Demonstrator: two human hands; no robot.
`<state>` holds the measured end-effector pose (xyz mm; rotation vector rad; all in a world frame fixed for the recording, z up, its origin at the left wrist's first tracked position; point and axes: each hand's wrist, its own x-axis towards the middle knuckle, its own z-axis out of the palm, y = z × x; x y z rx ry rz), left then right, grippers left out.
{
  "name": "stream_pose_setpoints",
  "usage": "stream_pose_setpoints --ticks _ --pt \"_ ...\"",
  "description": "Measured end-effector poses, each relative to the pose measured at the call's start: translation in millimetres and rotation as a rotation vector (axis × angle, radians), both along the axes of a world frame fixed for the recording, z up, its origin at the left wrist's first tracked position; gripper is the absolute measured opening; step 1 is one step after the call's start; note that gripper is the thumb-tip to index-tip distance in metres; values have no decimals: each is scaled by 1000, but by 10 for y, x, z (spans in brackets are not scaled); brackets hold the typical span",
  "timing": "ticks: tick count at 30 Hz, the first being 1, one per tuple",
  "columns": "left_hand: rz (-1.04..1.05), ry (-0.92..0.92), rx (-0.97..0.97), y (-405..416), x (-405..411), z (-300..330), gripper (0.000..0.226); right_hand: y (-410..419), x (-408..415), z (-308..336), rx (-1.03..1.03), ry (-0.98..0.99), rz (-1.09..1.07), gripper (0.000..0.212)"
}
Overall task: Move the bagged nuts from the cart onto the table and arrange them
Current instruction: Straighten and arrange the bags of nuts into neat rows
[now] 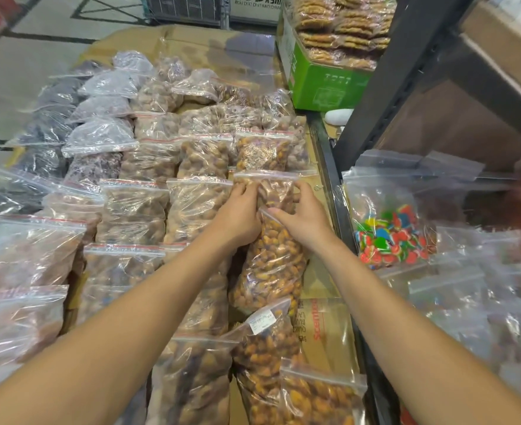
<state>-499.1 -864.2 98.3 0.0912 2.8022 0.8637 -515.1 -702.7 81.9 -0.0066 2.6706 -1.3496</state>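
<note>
Several clear zip bags of brown nuts lie in rows on a cardboard-covered table [326,320]. My left hand [241,213] and my right hand [302,216] both reach to one bag of nuts [276,191] in the right column, fingers curled on its left and right sides. Just below it lies another bag of golden nuts [271,268], partly under my wrists. More golden nut bags [314,397] sit at the near edge. The cart is not in view.
Dark and pale bagged goods [100,133] fill the left rows. A green box of cookies [323,78] stands at the far right of the table. A dark metal shelf frame [385,96] borders the right side, with bags of coloured candy [391,237] on it.
</note>
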Motion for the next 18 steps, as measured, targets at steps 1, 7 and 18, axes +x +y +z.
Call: stream_pose_setpoints --ticks 1,7,18 --pt "-7 1 -26 -7 5 -5 67 -13 22 -19 -17 19 16 86" --pt "-4 -94 -156 20 60 25 69 18 0 -29 -9 17 -16 57" --pt "-44 -26 -155 -58 34 -44 48 41 -61 17 153 98 152 58"
